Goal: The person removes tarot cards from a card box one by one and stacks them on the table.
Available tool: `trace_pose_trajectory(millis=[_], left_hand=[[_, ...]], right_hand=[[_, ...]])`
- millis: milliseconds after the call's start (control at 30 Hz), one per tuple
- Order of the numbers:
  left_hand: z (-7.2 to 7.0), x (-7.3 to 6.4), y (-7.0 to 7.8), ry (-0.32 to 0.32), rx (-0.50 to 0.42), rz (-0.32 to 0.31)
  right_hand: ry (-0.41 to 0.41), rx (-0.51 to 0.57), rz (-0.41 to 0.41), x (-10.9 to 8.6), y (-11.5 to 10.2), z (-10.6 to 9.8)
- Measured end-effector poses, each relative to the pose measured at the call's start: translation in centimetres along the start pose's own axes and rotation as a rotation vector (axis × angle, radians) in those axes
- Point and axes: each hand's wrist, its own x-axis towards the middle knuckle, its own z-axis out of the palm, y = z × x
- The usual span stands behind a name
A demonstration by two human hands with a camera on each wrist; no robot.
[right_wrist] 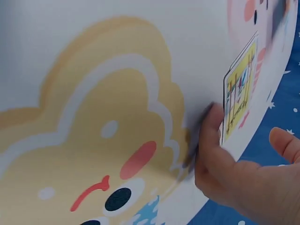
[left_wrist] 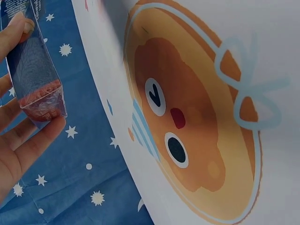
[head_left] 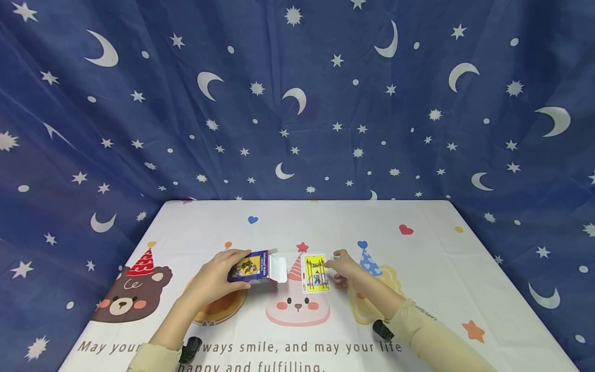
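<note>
My left hand point(head_left: 215, 276) grips a blue and purple tarot card box point(head_left: 249, 266), thumb on the near side and fingers along the far side. Its white end flap point(head_left: 278, 268) stands open, pointing right. In the left wrist view, clear wrap shows over the end of the box point(left_wrist: 37, 70), with fingers around it. Right of the flap, a tarot card point(head_left: 316, 274) with a yellow picture of staves lies face up, other card edges showing under it. Fingertips of my right hand point(head_left: 349, 268) are right at its right edge, fingers loosely bent and thumb apart in the right wrist view.
A white tablecloth point(head_left: 325, 222) with printed cartoon animals, hearts and lettering covers the table. Behind it hangs a blue curtain point(head_left: 325, 103) with moons and stars. Black wrist devices point(head_left: 190, 350) are on both forearms.
</note>
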Motion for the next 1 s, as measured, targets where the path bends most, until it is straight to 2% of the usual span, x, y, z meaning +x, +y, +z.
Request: trace_pose_trajectory(millis=[167, 367, 500, 800, 1000], left_hand=[[0.00, -0.02, 0.12, -0.010, 0.007, -0.008], [-0.04, -0.07, 0.12, -0.002, 0.003, -0.001], [-0.08, -0.18, 0.03, 0.001, -0.005, 0.000], [0.01, -0.22, 0.10, -0.015, 0.003, -0.015], [-0.03, -0.19, 0.06, -0.012, 0.001, -0.010]], right_hand=[[-0.050, 0.119, 0.051, -0.59, -0.04, 0.01], [-0.024, 0.180, 0.105, -0.82, -0.27, 0.12], [-0.037, 0.211, 0.119, -0.94, -0.12, 0.06], [-0.032, 0.238, 0.079, -0.78, 0.23, 0.24], [-0.007, 0.161, 0.008, -0.22, 0.50, 0.11]])
